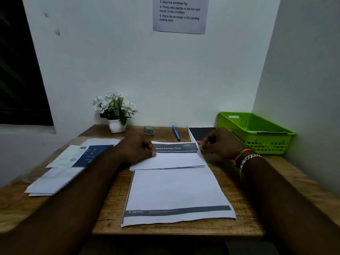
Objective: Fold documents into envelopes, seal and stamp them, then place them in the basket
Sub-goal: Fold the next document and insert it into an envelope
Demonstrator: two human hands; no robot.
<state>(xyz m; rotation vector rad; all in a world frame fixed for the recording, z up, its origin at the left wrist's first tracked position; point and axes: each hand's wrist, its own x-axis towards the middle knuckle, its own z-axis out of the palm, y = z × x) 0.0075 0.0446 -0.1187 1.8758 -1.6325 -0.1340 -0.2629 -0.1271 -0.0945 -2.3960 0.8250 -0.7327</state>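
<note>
At the left edge of the frame, a loose pile of envelopes and printed sheets (pixel 60 168) lies untouched on the wooden desk (pixel 276 173). Behind it, left of centre, stands a potted white flower (pixel 115 111), then a small tape roll (pixel 149 130) and a blue pen (pixel 176 133) along the back edge.

At centre, my left hand (pixel 137 150) presses curled fingers onto the left end of the folded document (pixel 171 160), whose dark header band faces up. That sheet rests across the top of a flat document (pixel 176 194) running down toward the lower centre of the frame.

Right of centre, my right hand (pixel 220 143) pinches the folded sheet's right edge between thumb and fingertips. A dark sheet (pixel 201 133) lies just behind it.

At the right, the green basket (pixel 257 133) sits in the corner, with what looks like one pale envelope inside.

I judge the work at an early fold. Inserting, sealing, stamping and dropping this one in the basket all remain, and more paper waits.

Hard to read: the wall notice (pixel 180 14) is cut off at the top edge, the left pile is blurred, and I see no stamps.
</note>
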